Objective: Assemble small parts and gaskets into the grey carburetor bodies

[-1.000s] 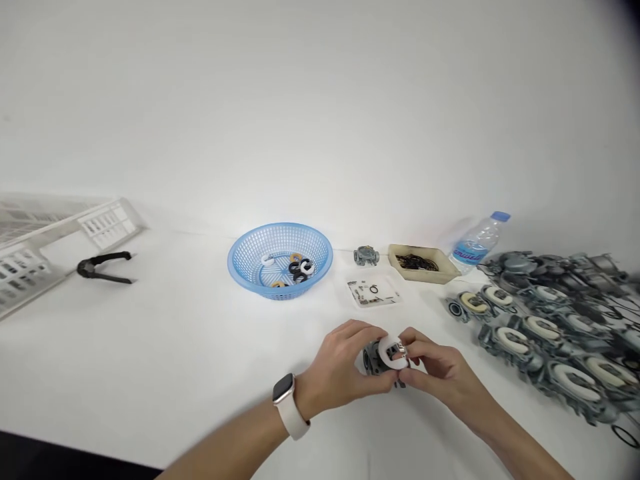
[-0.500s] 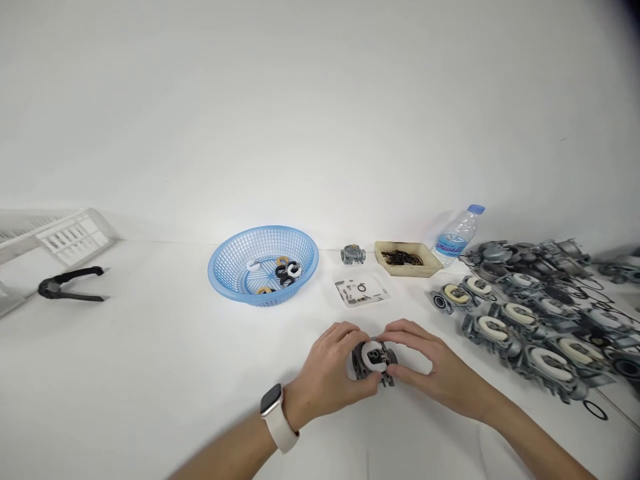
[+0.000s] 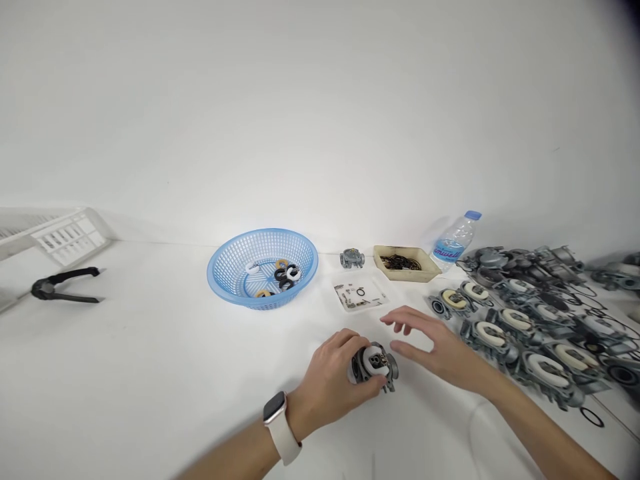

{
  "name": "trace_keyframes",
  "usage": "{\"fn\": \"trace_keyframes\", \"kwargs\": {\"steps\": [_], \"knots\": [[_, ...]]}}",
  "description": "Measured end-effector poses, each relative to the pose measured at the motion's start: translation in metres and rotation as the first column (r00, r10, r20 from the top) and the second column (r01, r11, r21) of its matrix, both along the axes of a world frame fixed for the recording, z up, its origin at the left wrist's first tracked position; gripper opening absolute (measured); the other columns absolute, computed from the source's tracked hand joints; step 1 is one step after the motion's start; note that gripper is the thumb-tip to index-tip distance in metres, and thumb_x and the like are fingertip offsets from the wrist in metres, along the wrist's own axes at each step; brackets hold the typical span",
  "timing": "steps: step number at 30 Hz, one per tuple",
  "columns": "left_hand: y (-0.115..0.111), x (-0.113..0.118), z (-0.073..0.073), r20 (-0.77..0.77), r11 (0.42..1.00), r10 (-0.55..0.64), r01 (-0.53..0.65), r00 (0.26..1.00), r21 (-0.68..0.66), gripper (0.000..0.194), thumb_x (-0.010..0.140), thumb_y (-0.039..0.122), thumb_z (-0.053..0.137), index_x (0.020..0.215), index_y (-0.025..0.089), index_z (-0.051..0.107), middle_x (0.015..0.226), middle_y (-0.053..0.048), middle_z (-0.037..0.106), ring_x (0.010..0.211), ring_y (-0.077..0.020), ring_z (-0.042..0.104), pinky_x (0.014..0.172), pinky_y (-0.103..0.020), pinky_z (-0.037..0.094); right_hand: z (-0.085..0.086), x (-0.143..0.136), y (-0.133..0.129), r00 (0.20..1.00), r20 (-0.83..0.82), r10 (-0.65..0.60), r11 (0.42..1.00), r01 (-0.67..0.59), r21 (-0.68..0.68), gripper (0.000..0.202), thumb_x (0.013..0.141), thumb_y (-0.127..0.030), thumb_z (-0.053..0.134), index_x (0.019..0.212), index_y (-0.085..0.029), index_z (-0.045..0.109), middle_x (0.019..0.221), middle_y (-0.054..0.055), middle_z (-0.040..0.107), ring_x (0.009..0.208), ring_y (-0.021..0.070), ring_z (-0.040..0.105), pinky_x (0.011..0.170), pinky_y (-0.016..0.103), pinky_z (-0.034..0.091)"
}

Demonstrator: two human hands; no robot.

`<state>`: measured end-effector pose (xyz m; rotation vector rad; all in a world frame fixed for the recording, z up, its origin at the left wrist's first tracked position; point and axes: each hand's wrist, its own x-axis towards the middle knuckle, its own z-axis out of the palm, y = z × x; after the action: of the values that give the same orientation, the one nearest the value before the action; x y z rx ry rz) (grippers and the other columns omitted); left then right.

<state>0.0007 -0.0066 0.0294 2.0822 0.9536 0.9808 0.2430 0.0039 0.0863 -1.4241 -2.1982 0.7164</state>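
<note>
My left hand (image 3: 336, 373), with a watch (image 3: 275, 405) on its wrist, is closed around a grey metal carburetor body (image 3: 392, 367) on the white table. A white C-shaped float (image 3: 371, 360) sits on top of that body, and my left thumb and fingers hold it from the left side. My right hand (image 3: 431, 343) hovers just up and right of the carburetor, fingers and thumb apart, with nothing in it. Beyond it lies a small clear tray (image 3: 373, 303) with tiny metal parts and a black ring.
A blue basket (image 3: 215, 283) holds white, yellow and black floats. A cream tray (image 3: 430, 270) of black rings, a water bottle (image 3: 453, 243) and another carburetor (image 3: 352, 258) stand along the wall. Several float-fitted carburetors (image 3: 547, 373) crowd the right. A black clamp-like tool (image 3: 45, 289) lies left.
My right hand has let go of the carburetor and moved up and slightly right, its fingers opening. My left hand has stayed on the carburetor.
</note>
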Motion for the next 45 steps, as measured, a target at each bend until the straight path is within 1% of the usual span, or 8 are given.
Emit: {"fn": "trace_keyframes", "kwargs": {"steps": [4,8,12,17,22,33,39,45], "knots": [[-0.001,0.0,0.001,-0.016,1.0,0.004,-0.004,1.0,-0.018,0.037,0.08,0.029,0.079,0.113,0.024,0.065,0.107,-0.004,0.068,0.097,-0.0245,0.066,0.084,-0.036,0.054,0.016,-0.003,0.053,0.943,0.333,0.009,0.997,-0.036,0.075,0.035,0.103,-0.04,0.046,0.131,-0.024,0.06,0.13,0.01,0.063,0.109,0.0247,0.061,0.093,0.036,0.049],[-0.002,0.0,0.002,-0.017,1.0,0.022,-0.023,1.0,-0.016,0.036,0.077,0.027,0.08,0.11,0.024,0.065,0.105,-0.003,0.069,0.094,-0.0246,0.067,0.083,-0.036,0.053,0.014,-0.017,0.106,0.838,0.535,0.104,0.994,-0.105,-0.028,0.022,0.094,-0.022,0.06,0.114,-0.019,0.068,0.113,0.01,0.07,0.102,0.0246,0.064,0.088,0.036,0.05],[-0.001,0.001,0.001,-0.001,1.0,0.021,-0.021,1.0,-0.003,0.039,0.074,0.026,0.082,0.11,0.024,0.066,0.104,-0.003,0.069,0.095,-0.025,0.067,0.084,-0.037,0.053,0.001,-0.035,0.132,0.717,0.678,0.162,0.987,-0.121,-0.108,0.021,0.097,-0.033,0.065,0.107,-0.015,0.067,0.105,0.006,0.069,0.093,0.0202,0.066,0.083,0.039,0.055],[0.001,0.001,-0.002,-0.021,1.0,0.029,-0.029,0.999,0.005,0.039,0.074,0.029,0.082,0.11,0.023,0.067,0.104,-0.004,0.069,0.095,-0.0252,0.067,0.084,-0.037,0.053,-0.004,-0.05,0.137,0.599,0.784,0.165,0.986,-0.102,-0.13,0.026,0.1,-0.035,0.063,0.117,-0.016,0.065,0.115,0.008,0.067,0.099,0.0209,0.067,0.086,0.041,0.057],[0.001,0.001,-0.004,-0.044,0.999,0.027,-0.026,0.999,0.026,0.04,0.075,0.034,0.082,0.11,0.024,0.066,0.106,-0.003,0.07,0.098,-0.0258,0.066,0.086,-0.038,0.054,-0.007,-0.057,0.139,0.555,0.814,0.172,0.985,-0.115,-0.129,0.026,0.1,-0.035,0.063,0.118,-0.016,0.065,0.117,0.008,0.067,0.1,0.0214,0.067,0.088,0.042,0.057],[0.002,-0.001,0.0,-0.054,1.0,0.012,-0.011,0.998,0.026,0.038,0.078,0.034,0.081,0.111,0.023,0.066,0.107,-0.004,0.07,0.098,-0.0263,0.066,0.086,-0.038,0.054,0.013,-0.037,0.135,0.6,0.779,0.184,0.982,-0.152,-0.115,0.025,0.1,-0.035,0.062,0.117,-0.016,0.065,0.117,0.008,0.067,0.101,0.0213,0.066,0.087,0.041,0.057],[0.001,-0.001,-0.001,-0.046,0.999,0.015,-0.013,0.999,0.032,0.038,0.077,0.033,0.082,0.11,0.023,0.067,0.106,-0.005,0.07,0.097,-0.0269,0.067,0.085,-0.039,0.055,-0.003,-0.051,0.138,0.577,0.792,0.202,0.978,-0.159,-0.133,0.026,0.099,-0.035,0.063,0.116,-0.015,0.065,0.115,0.008,0.067,0.099,0.021,0.067,0.087,0.042,0.057],[0.002,-0.001,-0.001,-0.056,0.999,0.014,-0.012,0.998,0.046,0.039,0.078,0.036,0.081,0.112,0.023,0.067,0.106,-0.006,0.07,0.098,-0.0271,0.066,0.086,-0.039,0.055,-0.014,-0.052,0.141,0.63,0.756,0.176,0.983,-0.156,-0.099,0.024,0.099,-0.037,0.063,0.11,-0.015,0.066,0.11,0.006,0.067,0.097,0.0205,0.065,0.088,0.042,0.055]]}}
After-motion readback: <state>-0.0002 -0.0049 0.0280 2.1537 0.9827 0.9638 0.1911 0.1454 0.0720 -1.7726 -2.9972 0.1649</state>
